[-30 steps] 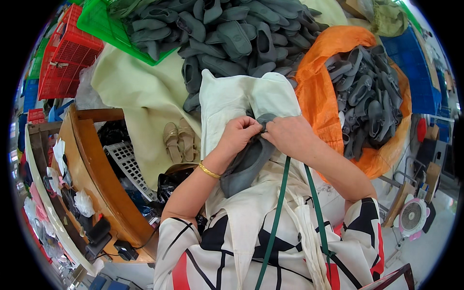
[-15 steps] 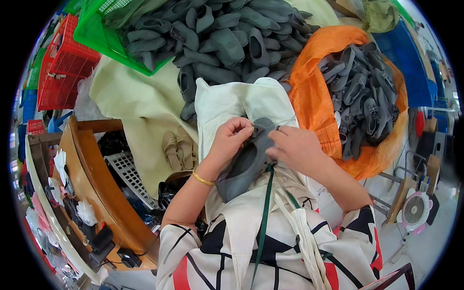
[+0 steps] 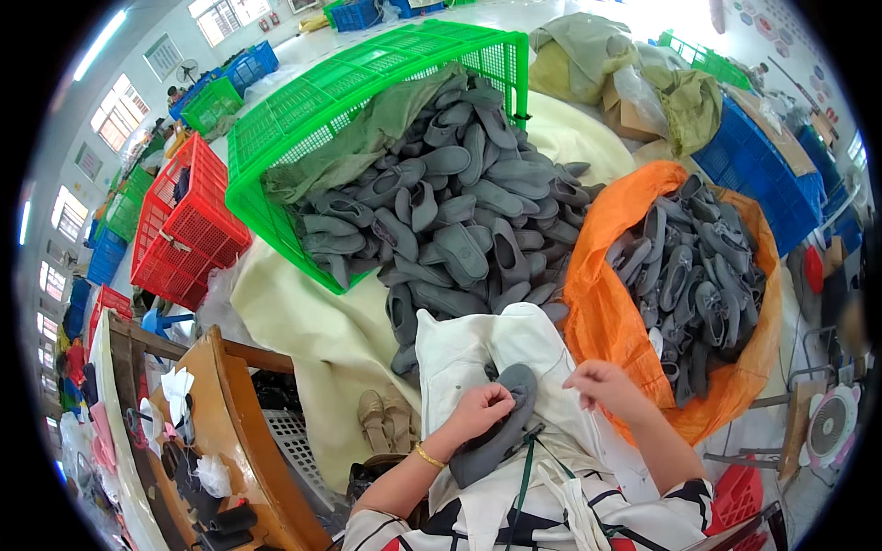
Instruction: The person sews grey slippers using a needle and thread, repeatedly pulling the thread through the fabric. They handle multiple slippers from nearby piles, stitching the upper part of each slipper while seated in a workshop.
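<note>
A grey slip-on shoe (image 3: 496,448) lies in my lap on the white cloth (image 3: 459,354), its opening facing up. My left hand (image 3: 483,410) is closed at the shoe's side, fingertips bent over the edge of the opening, partly hiding it. To the right of the shoe and apart from it, my right hand (image 3: 602,386) is raised with thumb and fingers pinched together. Whatever the pinch holds is too thin or small to make out. A dark green strap (image 3: 527,468) hangs beside the shoe.
Ahead, a green crate (image 3: 367,78) on its side spills a heap of grey shoes (image 3: 464,248). An orange sack (image 3: 593,266) at right holds more. A wooden table (image 3: 241,432) stands left, tan shoes (image 3: 386,420) near it, a fan (image 3: 831,427) at far right.
My right hand has drawn away from the shoe to the right, where both hands were close together over it. My view has tilted up, showing more of the room.
</note>
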{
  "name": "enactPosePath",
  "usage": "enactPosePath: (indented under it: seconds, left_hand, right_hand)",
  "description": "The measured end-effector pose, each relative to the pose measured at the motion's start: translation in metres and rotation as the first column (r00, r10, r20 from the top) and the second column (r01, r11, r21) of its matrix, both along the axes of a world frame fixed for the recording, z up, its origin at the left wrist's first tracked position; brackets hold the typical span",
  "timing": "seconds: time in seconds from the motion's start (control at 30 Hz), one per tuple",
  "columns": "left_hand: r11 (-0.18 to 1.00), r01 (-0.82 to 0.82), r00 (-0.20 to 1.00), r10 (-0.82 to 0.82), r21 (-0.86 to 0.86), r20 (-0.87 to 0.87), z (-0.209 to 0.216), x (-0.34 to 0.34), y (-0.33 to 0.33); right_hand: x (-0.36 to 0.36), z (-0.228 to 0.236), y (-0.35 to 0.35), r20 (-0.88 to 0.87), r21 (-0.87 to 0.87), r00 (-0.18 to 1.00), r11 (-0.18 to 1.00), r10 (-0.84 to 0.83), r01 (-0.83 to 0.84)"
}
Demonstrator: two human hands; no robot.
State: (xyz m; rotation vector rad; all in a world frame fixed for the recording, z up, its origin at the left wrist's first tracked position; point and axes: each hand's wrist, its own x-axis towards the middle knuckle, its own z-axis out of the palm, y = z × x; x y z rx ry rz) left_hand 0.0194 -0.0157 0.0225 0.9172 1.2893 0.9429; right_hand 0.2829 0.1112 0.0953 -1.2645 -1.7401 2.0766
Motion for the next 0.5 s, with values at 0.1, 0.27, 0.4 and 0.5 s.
enactPosePath:
  seconds: [0.1, 0.27, 0.4, 0.5]
  left_hand:
    - [1.0, -0.017, 1.0, 0.016, -0.01, -0.017, 0.008, 0.005, -0.005]
    - [0.994, -0.016, 0.975, 0.039, 0.108, -0.219, 0.007, -0.002, -0.019]
    - [0.995, -0.089, 0.909, 0.101, 0.049, -0.405, 0.016, 0.007, -0.017]
    - [0.997, -0.002, 0.894, -0.035, -0.082, -0.447, 0.022, 0.013, -0.026]
  right_hand:
    - [0.034, -0.016, 0.006, -0.265, -0.388, 0.771, 0.796, -0.579, 0.464]
    - [0.103, -0.037, 0.031, -0.35, -0.764, 0.316, 0.464, -0.882, 0.448]
    - [0.177, -0.053, 0.042, -0.321, -0.566, -0.018, 0.177, -0.947, 0.805]
    - [0.215, -0.06, 0.037, -0.428, -0.503, -0.2, 0.048, -0.881, 0.863]
